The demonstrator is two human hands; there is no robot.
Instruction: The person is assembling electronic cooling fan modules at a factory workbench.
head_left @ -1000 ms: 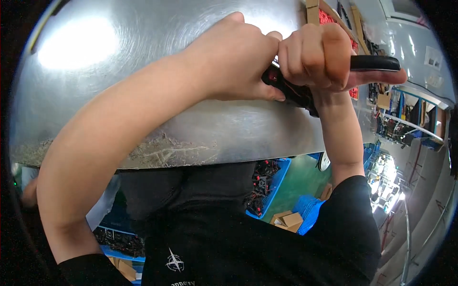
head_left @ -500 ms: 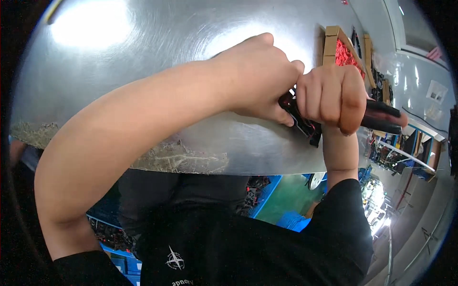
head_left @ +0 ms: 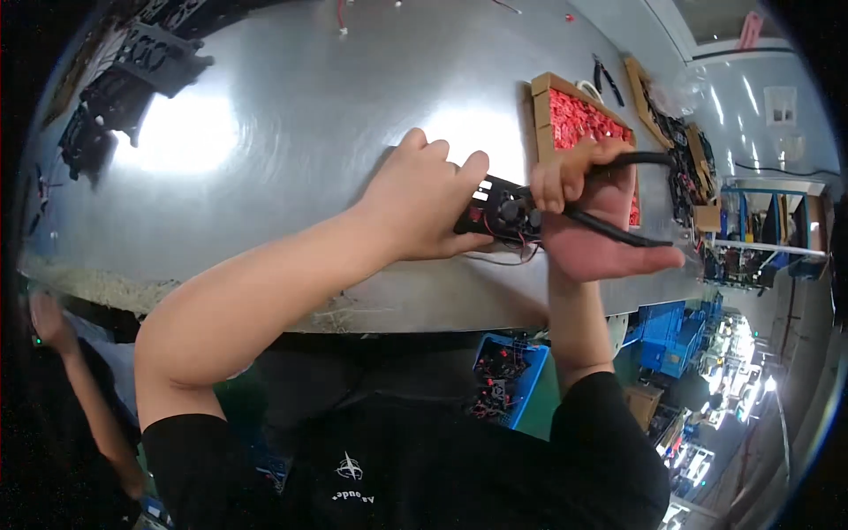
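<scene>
Head view: hands (head_left: 503,208) near table edge (head_left: 424,322)

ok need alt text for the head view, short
A person's left hand steadies a small black fan part on a shiny metal table, while the right hand grips a black-handled tool. A cardboard tray of red parts sits behind.

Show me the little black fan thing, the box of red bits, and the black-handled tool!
small black fan (head_left: 505,215), head view, its round hub.
box of red parts (head_left: 579,119), head view, the red parts.
black-handled tool (head_left: 609,231), head view, lower handle.
</scene>
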